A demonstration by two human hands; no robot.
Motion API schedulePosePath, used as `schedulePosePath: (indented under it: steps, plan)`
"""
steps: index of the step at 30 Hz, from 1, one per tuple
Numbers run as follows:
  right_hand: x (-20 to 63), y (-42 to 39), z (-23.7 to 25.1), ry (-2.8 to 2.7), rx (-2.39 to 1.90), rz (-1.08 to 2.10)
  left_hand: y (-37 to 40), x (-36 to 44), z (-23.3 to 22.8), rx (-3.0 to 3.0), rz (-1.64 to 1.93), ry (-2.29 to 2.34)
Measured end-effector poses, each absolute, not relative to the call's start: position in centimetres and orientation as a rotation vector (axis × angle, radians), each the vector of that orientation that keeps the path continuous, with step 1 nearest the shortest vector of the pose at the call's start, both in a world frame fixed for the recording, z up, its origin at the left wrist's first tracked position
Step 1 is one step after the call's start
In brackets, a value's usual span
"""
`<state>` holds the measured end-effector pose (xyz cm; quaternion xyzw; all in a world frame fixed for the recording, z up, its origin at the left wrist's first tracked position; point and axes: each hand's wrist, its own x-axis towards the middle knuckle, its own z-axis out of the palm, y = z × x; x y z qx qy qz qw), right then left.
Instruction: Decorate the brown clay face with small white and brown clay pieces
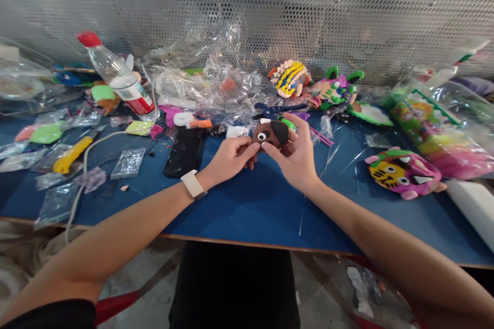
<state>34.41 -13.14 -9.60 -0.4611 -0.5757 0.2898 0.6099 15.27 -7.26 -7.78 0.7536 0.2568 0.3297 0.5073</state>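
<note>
Counter (247, 205) of blue, pushed up against a perforated metal screen (347, 10) at the back. Far left: clear wrappers, a green clay lump (46, 134), a yellow-handled cutter (72, 154) and a white cord (83, 164) trailing off the front edge. Further in, a plastic bottle (116, 76) with a red cap, tilted, and a black phone (183, 152) lying flat. Behind, a heap of crumpled cellophane (208, 77).

Centre, above the bare blue stretch: left hand (230, 159), a pale watch (193, 184) on the wrist, pinching the left edge of a brown clay face (271, 134) with fingertips closed on it. Right hand (297, 159) cupping the same piece from the right, thumb and fingers closed around it. Clay face held just clear of the counter, white eye turned toward the camera.

Right of the hands: thin clear strips scattered about, blue scissors (276, 109), a striped clay fish (289, 78), a green and purple figure (335, 90). Then a pink and yellow tiger face (403, 174), well apart from the hands, and bagged clay packs (440, 133) at the far right.

Front edge unobstructed near both forearms; open blue surface below the hands, clutter crowding only the back and sides.
</note>
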Motion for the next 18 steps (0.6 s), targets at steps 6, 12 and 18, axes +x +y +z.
schedulePosePath:
  steps: [6,12,18]
  plan:
    - [34.3,-13.4,-9.6,-1.407,-1.047,0.564,-7.5,15.3,-7.7,1.857,0.787,0.674]
    - [34.4,-13.4,-9.5,-1.448,-1.066,0.474,-7.8,15.5,-7.7,1.942,0.72,0.656]
    - [34.8,-13.7,-8.7,-1.425,-1.084,0.419,-6.4,14.1,-6.5,2.384,0.986,0.791]
